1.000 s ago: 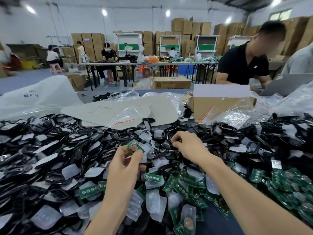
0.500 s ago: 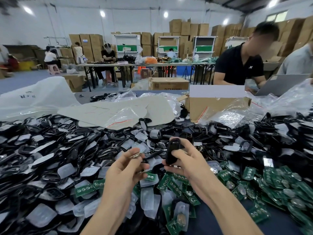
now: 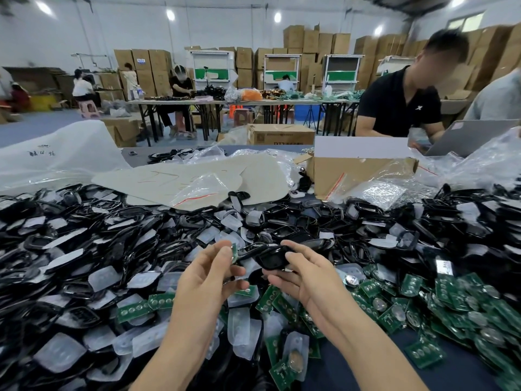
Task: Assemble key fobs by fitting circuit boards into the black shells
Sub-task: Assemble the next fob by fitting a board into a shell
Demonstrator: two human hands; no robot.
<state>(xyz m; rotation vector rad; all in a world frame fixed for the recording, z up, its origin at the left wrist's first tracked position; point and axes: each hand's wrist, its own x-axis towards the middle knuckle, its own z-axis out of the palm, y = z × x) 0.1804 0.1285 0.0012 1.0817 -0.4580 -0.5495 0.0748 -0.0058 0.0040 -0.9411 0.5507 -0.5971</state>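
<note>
Left hand (image 3: 208,275): fingers curled, with the thumb and forefinger pinching a small circuit board (image 3: 234,253). The board is a thin, flat green plate, held nearly edge-on to the camera.

Right hand (image 3: 306,276): fingers curled round a black shell (image 3: 271,259), thumb on its upper edge and the other fingers beneath. The shell is glossy moulded plastic with a rounded outline and a shallow recess facing the camera.

Both parts are held above the worktop (image 3: 355,373), just in front of the person. The board is just beside the left end of the shell; whether they touch cannot be told.

The dark blue worktop carries three kinds of loose stock:
- a heap of black shells (image 3: 84,235), shiny and frame-like, across the left and far side;
- translucent pads (image 3: 59,352), soft-looking, frosted and rounded-rectangular, mixed through the heap;
- green boards (image 3: 451,300) with round silver contacts, spread to the right.

A cardboard box (image 3: 361,173) stands behind the stock.
</note>
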